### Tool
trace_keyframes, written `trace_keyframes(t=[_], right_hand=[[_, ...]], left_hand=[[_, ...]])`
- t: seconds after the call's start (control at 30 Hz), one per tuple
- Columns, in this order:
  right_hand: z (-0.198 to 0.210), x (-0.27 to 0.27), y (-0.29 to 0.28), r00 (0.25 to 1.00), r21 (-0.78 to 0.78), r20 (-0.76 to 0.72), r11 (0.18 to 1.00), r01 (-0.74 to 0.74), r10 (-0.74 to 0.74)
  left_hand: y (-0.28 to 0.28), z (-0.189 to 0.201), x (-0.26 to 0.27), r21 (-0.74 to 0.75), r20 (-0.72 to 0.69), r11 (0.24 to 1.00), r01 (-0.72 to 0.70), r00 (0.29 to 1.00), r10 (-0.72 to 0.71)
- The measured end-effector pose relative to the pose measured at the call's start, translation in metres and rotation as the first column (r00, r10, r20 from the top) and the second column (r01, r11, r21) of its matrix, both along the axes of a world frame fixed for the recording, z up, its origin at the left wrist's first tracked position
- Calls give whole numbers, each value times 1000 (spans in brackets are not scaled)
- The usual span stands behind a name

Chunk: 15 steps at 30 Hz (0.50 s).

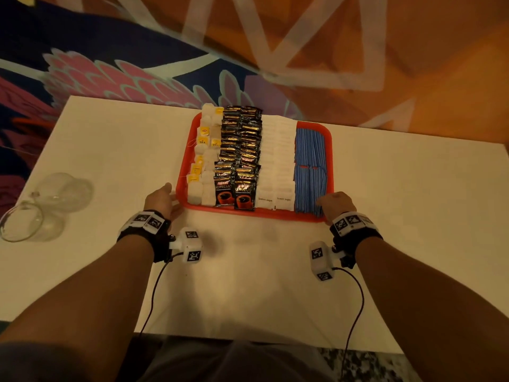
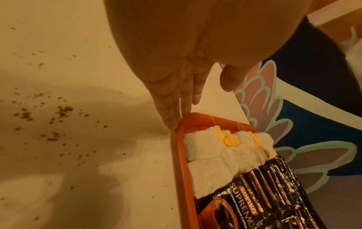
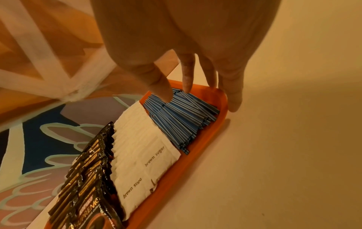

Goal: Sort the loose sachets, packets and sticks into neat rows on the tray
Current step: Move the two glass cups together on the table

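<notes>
Tray (image 1: 329, 150), red, lay on white table (image 1: 110, 150); held rows of coffee packets (image 1: 238, 158), brown sugar sachets (image 1: 278, 161), blue sticks (image 1: 309, 166), tea bags (image 1: 205, 158). Left hand (image 1: 162, 199) and right hand (image 1: 334, 202), fingers straight, touched its near corners, grasping nothing

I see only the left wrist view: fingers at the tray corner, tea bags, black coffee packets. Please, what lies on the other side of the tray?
Observer: Right of the black coffee packets lie two rows of white paper brown sugar sachets, then blue striped sticks along the red plastic tray rim.
Operator: Where is the right hand?
Observer: The right hand is at the tray's near right corner, fingers straight, thumb over the sticks.
Operator: Anything loose on the table?
Observer: No sachets; only clear glass cups lying at the white table's left edge.
</notes>
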State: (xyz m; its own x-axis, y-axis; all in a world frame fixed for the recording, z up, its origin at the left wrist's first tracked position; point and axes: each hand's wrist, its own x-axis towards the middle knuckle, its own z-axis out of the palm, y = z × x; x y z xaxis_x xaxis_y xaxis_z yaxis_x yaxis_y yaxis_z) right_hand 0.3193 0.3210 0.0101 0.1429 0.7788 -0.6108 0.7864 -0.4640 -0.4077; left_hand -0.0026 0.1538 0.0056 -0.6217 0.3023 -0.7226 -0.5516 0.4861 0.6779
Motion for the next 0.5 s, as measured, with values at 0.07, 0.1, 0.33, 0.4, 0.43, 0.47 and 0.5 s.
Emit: trace_keyframes(t=[0.07,0.1,0.33,0.4,0.43,0.47,0.5], right_hand=[[0,-2,3,1000,4,-2,1000,7,-7],[0,-3,4,1000,6,-5,1000,9,-9],[-3,-5,14,1000,11,-23,1000,5,-5],[-2,-6,16,1000,8,-23,1000,1,-1],[-2,-6,16,1000,4,-21,1000,1,-1],[-2,-6,17,1000,0,-22,1000,3,-3],[-2,-6,17,1000,-3,-25,1000,4,-4]], left_hand=[[3,0,-3,3,-4,1000,3,1000,-3],[5,0,-4,3,-4,1000,6,1000,-6],[13,-2,-8,3,3,1000,8,1000,-8],[14,-3,-9,5,-9,1000,24,1000,-24],[15,-1,-7,12,-16,999,34,999,-34],[15,-4,-8,7,-28,999,42,999,-42],[15,-4,-9,4,-21,999,38,999,-38]])
